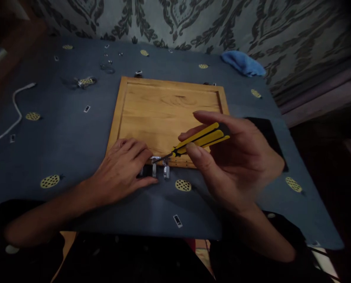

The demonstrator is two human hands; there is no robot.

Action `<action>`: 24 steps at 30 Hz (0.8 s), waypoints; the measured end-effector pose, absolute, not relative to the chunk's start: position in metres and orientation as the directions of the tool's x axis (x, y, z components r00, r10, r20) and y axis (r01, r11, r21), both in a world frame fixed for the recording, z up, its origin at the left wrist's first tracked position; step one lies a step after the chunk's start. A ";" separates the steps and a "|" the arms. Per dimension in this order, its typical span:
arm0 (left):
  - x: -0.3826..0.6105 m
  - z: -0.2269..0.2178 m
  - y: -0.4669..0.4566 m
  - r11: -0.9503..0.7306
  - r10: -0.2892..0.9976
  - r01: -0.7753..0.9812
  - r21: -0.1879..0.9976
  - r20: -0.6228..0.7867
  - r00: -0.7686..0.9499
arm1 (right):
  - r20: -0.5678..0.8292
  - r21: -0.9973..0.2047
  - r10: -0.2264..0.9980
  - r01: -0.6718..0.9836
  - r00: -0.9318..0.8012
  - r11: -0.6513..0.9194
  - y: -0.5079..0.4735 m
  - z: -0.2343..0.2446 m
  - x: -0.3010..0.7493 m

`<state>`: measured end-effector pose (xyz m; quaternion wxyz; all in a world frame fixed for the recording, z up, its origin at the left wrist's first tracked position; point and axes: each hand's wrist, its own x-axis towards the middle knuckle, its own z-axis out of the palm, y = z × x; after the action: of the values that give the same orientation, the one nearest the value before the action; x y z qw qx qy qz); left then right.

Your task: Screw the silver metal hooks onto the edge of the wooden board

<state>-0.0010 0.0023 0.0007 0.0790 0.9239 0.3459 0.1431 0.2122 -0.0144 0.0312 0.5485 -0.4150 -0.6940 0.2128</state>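
Two hands: left hand (125, 165) flat on bracket (155, 160), right hand (237, 161) clasped round screwdriver (201, 139); blue cloth (243, 63), white cable (16, 114) beyond.

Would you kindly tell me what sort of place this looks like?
Probably a home room used as a makeshift workbench: grey damask-patterned wall, a table under blue cloth with yellow spotted ovals, and a yellow-and-black screwdriver at a framed wooden panel.

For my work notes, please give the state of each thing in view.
wooden board: lying flat on the tablecloth.
metal hook bracket: at the wooden board's near edge, partly covered.
screwdriver: tilted, tip at the metal hook bracket.
left hand: fingers and thumb around the metal hook bracket.
right hand: closed on the screwdriver.
blue cloth: crumpled, at the far corner.
white cable: loose, one end free.
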 end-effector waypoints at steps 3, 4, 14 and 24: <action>-0.001 0.001 0.002 -0.743 0.665 0.615 0.262 0.196 0.721 | 0.569 -0.745 0.817 0.361 -0.096 0.562 -0.014 0.030 0.215; -0.001 0.000 0.001 -0.740 0.668 0.616 0.269 0.191 0.719 | 0.566 -0.745 0.818 0.362 -0.101 0.560 -0.014 0.029 0.215; 0.000 0.002 0.001 -0.723 0.685 0.634 0.274 0.161 0.711 | 0.538 -0.764 0.835 0.349 -0.118 0.542 -0.014 0.025 0.214; -0.001 0.000 0.001 -0.729 0.679 0.627 0.274 0.174 0.714 | 0.512 -0.747 0.789 0.277 -0.340 0.604 -0.013 0.040 0.217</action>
<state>-0.0012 0.0013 0.0003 0.0979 0.9204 0.3546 0.1323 0.2169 -0.0130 0.0397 0.4582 -0.3466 -0.7694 0.2792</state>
